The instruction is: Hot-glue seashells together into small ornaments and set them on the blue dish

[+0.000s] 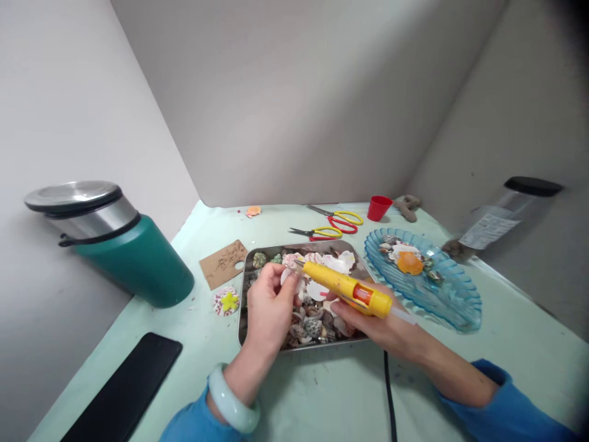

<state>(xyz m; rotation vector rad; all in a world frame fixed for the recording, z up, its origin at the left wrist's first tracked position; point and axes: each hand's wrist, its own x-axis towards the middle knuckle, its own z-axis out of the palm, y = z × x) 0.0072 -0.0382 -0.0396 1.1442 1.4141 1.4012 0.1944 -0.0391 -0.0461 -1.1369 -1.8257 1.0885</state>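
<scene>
My right hand (368,316) is wrapped round a yellow glue gun (338,279), its nozzle pointing left. A clear glue stick (402,315) pokes out of the gun's back end. Between the thumb and fingers of my left hand (271,301) is a small white disc (289,281), right by the nozzle; its material I cannot make out. Both hands are above a metal tray (240,325) full of seashells (313,327) and white cut-out pieces (317,290). A black cord (389,393) runs down below my right hand.
A blue glass dish (446,298) holding shells stands right of the tray. Two pairs of scissors (329,232) and a red cup (379,209) lie behind. On the left are a green bottle (138,264), a phone (126,393), brown card (223,264) and a decorated disc (226,301). A clear bottle (499,218) stands right.
</scene>
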